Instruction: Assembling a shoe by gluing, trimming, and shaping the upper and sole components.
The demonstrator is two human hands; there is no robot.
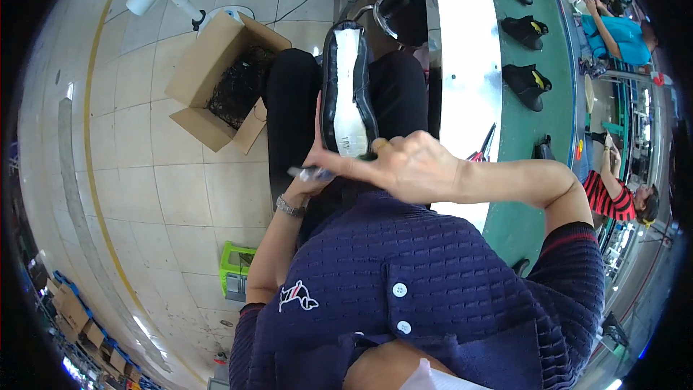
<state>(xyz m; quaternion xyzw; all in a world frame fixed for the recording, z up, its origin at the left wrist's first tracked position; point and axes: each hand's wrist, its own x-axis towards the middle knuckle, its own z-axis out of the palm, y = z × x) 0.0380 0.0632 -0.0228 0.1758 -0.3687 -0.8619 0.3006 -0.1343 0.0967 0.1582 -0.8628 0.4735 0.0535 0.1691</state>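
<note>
A black shoe (328, 87) lies sole up over my lap, its toe away from me and its long white underside (348, 79) facing up. My left hand (315, 155) is closed round the left side and near end of the shoe. Across that near end comes my right hand (415, 166), its fingers curled and its index finger reaching left. At that fingertip is a small grey, shiny thing (310, 172), too smeared to name. Part of the near end is hidden behind my right hand.
An open cardboard box (206, 65) with dark tangled material stands left of my knees. Several black shoes (527, 87) line the green belt (516, 159) on my right, beyond a metal ledge (469, 50) holding red-handled scissors (482, 150). Co-workers (610, 191) sit further right.
</note>
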